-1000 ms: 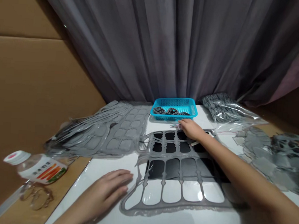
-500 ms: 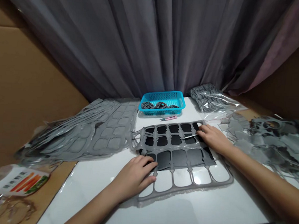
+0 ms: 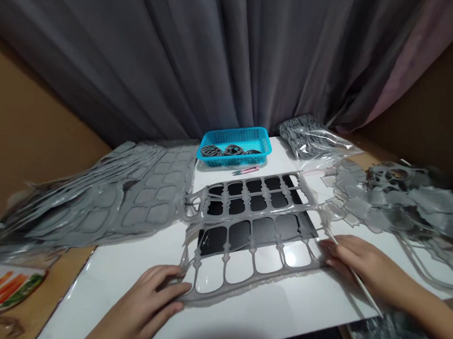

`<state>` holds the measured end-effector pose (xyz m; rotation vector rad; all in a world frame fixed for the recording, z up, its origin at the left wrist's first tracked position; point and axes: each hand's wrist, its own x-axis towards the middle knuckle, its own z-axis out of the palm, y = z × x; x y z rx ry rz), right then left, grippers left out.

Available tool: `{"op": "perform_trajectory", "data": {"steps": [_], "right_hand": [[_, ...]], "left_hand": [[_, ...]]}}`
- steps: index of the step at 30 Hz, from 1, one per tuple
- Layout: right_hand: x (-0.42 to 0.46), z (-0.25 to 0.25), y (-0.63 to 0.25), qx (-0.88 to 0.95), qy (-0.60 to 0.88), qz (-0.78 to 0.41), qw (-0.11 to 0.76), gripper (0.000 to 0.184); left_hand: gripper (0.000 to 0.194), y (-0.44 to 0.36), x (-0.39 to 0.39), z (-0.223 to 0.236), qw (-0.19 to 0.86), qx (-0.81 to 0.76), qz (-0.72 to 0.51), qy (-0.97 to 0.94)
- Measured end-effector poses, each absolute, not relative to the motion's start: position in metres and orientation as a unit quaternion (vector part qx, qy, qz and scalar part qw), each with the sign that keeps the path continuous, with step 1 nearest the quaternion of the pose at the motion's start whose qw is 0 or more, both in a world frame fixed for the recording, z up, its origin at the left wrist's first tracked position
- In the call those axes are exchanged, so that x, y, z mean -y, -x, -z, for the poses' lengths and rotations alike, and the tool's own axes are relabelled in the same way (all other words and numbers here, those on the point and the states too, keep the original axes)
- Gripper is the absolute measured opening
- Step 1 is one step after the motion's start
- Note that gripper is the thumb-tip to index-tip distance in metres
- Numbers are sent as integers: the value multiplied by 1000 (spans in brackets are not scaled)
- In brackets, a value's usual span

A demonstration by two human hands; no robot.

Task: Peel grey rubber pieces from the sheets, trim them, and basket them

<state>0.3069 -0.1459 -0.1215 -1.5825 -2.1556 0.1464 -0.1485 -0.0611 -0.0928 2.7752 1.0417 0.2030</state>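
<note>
Left hand (image 3: 142, 300): relaxed, half open, fingertips on gray plastic grid (image 3: 246, 215)
Right hand (image 3: 362, 259): curled, gripping thin rod (image 3: 361, 285)
Beyond grid: blue basket (image 3: 227, 160)

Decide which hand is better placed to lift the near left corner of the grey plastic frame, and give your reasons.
Left, probably: the left hand lies at that corner of the grey plastic frame and appears free, while the right hand is at the opposite end, holding a thin rod.
</note>
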Motion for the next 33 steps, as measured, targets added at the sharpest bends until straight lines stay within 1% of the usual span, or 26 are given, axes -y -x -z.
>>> {"op": "perform_trajectory", "data": {"steps": [2,4,7,9,12,14,17,19,21,22,23,25,27,29,33], "right_hand": [[159,128,-307,803,547,-59,230,8],[166,132,-306,807,538,-58,234,7],[172,130,-302,809,548,-77,199,18],[175,123,-300,809,553,-100,173,22],[182,112,-300,801,552,-151,176,18],[187,106,-304,791,555,-177,188,19],[190,103,-309,773,571,-179,210,24],[185,104,-309,765,581,-168,220,26],[174,106,-306,762,599,-138,204,26],[167,107,-304,761,610,-113,187,24],[160,108,-301,761,620,-81,172,23],[145,108,-294,765,624,-30,157,21],[133,106,-288,781,603,-24,160,21],[123,104,-282,800,577,-47,156,20],[112,104,-276,811,566,-67,132,17]], "left_hand": [[24,147,65,97,93,-373,-81,-920],[26,146,67,98,74,-394,-101,-910],[22,148,66,95,45,-412,-126,-901],[20,153,67,90,66,-419,-119,-898],[22,157,77,79,148,-451,-92,-875],[27,158,88,71,238,-481,-52,-842],[35,155,100,62,353,-493,4,-795],[38,151,98,60,383,-501,8,-776],[37,145,89,61,347,-524,-27,-778],[34,142,82,62,294,-537,-63,-788],[33,139,73,63,219,-553,-108,-797],[39,131,55,64,115,-551,-144,-814],[40,124,37,63,87,-548,-98,-826],[39,119,22,64,79,-532,-56,-841],[37,112,1,72,96,-462,-23,-881]]}}
